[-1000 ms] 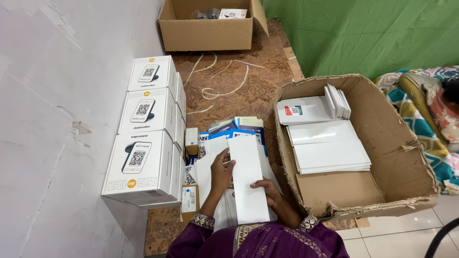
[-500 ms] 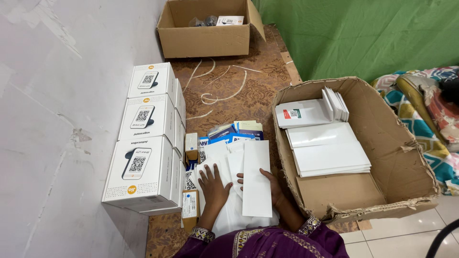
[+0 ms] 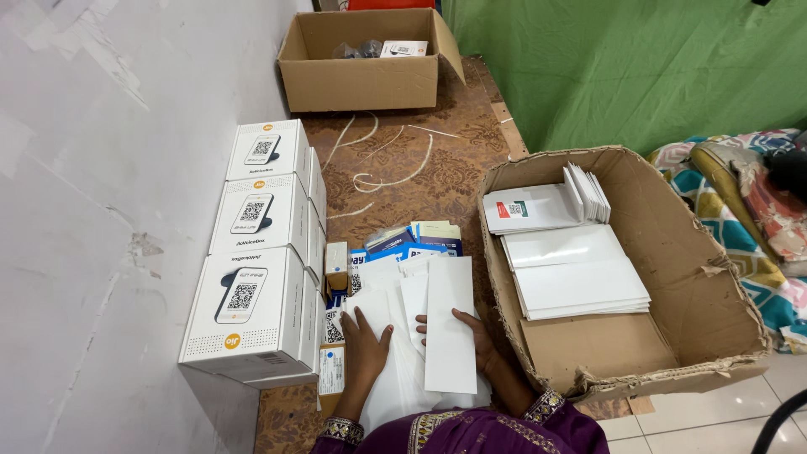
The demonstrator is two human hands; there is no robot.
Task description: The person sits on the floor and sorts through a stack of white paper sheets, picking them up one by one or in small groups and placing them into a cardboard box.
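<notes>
I look down at a brown patterned table (image 3: 420,181) pushed against a white wall (image 3: 92,168) at nine o'clock. A green cloth (image 3: 622,76) hangs across the room at one o'clock. A pale tiled floor (image 3: 714,420) shows at five o'clock.

My left hand (image 3: 363,340) lies flat, fingers spread, on a pile of white sheets (image 3: 395,387) at six o'clock. It grips nothing. My right hand (image 3: 471,332) grasps a tall white card (image 3: 449,324), with the thumb on the front and the other fingers behind it. The card stands just above the pile, close to my body.

Three white boxes (image 3: 252,277) sit in a row at nine o'clock, touching each other, beside the wall. Blue packets (image 3: 420,240) lie just past the pile. Loose white strings (image 3: 387,164) curl on the table at twelve o'clock.

A big torn cardboard box (image 3: 714,277) sits at three o'clock with stacks of white cards (image 3: 572,277) inside. A smaller cardboard box (image 3: 361,80) sits far off at twelve o'clock. A bright patterned blanket (image 3: 756,193) lies at three o'clock, past the big box.
</notes>
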